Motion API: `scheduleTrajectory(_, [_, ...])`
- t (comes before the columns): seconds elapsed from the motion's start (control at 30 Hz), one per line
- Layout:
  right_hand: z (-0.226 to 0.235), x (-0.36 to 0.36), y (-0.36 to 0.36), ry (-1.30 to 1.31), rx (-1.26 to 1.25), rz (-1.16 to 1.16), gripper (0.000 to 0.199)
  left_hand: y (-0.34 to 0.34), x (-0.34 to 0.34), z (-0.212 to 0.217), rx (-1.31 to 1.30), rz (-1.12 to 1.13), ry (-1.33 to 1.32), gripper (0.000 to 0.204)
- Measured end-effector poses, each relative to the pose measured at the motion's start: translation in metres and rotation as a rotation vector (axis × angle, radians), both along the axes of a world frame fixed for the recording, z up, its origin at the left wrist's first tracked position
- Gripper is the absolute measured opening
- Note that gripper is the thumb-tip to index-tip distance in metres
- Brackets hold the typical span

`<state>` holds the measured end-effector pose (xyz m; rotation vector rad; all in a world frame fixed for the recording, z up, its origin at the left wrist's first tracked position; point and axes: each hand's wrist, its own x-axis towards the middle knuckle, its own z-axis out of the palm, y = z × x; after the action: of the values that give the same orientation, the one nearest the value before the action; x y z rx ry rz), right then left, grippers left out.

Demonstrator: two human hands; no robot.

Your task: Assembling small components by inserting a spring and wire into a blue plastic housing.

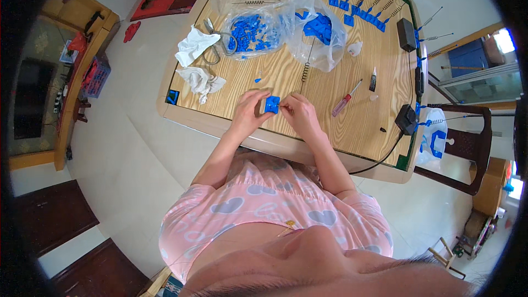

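Small blue block, fiddly two-handed hold: what might bite

So the left grip (248, 113) has thumb and fingers pinching a blue block (272, 105) by its sides, just above the near part of the table (330, 85). The right grip (300, 114) has its fingertips bunched at the block's 3 o'clock edge. Can't tell whether they're pinching that edge or some tiny part hidden there.

What could go wrong, imo: a hard push from the right would probably twist the block, since the left only pinches it. If it pops out, the table's rim is close at 6 o'clock, so lap or floor. Careless knuckles might also snag the coil spring (305, 71) between 1 and 2 o'clock.

Orientation: the block looks roughly square from above, so no clear long axis and no obvious pointing end.

Further out from the block: a loose blue bit (257, 80) at 11, easily lost I'd guess, a red-handled screwdriver (342, 104) at 3, and a bag of small blue parts (253, 32) between 11 and 12.
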<state>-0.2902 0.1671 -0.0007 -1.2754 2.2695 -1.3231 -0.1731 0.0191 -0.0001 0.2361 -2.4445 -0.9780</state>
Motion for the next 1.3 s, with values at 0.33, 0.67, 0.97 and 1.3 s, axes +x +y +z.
scheduleTrajectory(0.33, [-0.001,0.002,-0.005,0.0,-0.036,0.003,0.007,-0.001,-0.001,-0.003,0.063,0.005,-0.008,0.057])
scheduleTrajectory(0.67, [-0.003,0.001,-0.004,-0.032,0.006,0.015,0.011,-0.01,-0.005,-0.001,0.05,0.002,0.028,0.055])
scheduleTrajectory(0.97, [-0.002,0.001,-0.005,0.032,-0.014,0.046,0.015,-0.01,0.002,0.005,0.225,-0.054,-0.088,0.06])
scheduleTrajectory(1.3, [0.01,-0.004,-0.007,-0.039,0.026,0.08,0.036,-0.022,-0.004,0.017,0.363,-0.028,-0.106,0.043])
